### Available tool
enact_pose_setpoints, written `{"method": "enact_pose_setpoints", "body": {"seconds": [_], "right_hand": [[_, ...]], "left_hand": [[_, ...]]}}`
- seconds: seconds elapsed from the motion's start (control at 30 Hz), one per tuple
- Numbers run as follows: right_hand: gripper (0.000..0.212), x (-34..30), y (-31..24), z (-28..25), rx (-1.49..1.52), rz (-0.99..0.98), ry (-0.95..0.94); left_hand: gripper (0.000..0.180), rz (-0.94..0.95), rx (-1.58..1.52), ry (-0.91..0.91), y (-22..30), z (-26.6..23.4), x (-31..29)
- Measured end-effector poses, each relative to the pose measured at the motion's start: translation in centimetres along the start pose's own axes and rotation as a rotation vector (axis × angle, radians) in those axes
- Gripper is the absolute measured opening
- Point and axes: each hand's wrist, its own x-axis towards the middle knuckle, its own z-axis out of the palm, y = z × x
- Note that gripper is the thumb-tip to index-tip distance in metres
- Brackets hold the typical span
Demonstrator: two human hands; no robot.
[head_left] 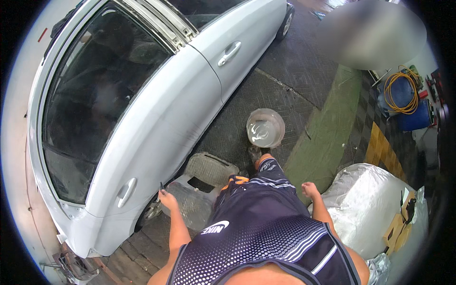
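Note:
My left hand is closed on a small dark, thin piece that juts up past the fingertips; its kind is too small to make out. That hand is nearest the lower side of a pale silver-white car, beside the rear wheel, and I cannot tell whether the piece touches the bodywork. Out to the right, my right hand is held with its fingers curled in, and nothing shows in it. Between my legs and the car stands a worn grey plastic stool next to a translucent plastic piece.
A translucent bucket with liquid stands ahead of my feet. To my right lies a bulky silver cover with yellowish pieces on it. Farther right, an orange hose is coiled over a blue drum. Dark matting covers the floor.

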Motion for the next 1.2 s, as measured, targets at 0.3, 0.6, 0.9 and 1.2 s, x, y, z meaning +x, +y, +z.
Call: {"method": "enact_pose_setpoints", "body": {"seconds": [0.3, 0.6, 0.9, 1.2], "right_hand": [[0.029, 7.6, -6.6, -2.8, -0.064, -0.156, 0.024], [0.032, 15.7, -22.2, -9.1, -0.281, 0.014, -0.161], [0.029, 33.4, -42.6, -1.2, -0.996, -0.449, -0.597], [0.055, 12.4, -38.0, 39.4, -0.543, -0.154, -1.183]], "left_hand": [[0.040, 0.023, 0.209, -0.108, -0.6, 2.9, -1.8], [0.038, -0.073, 0.189, -0.004, 2.5, 4.4, -8.4], [0.035, -0.465, -0.053, 0.294, 9.9, 1.0, -27.1], [0.035, -0.658, 0.257, 0.022, 9.7, -4.4, -48.3]]}}
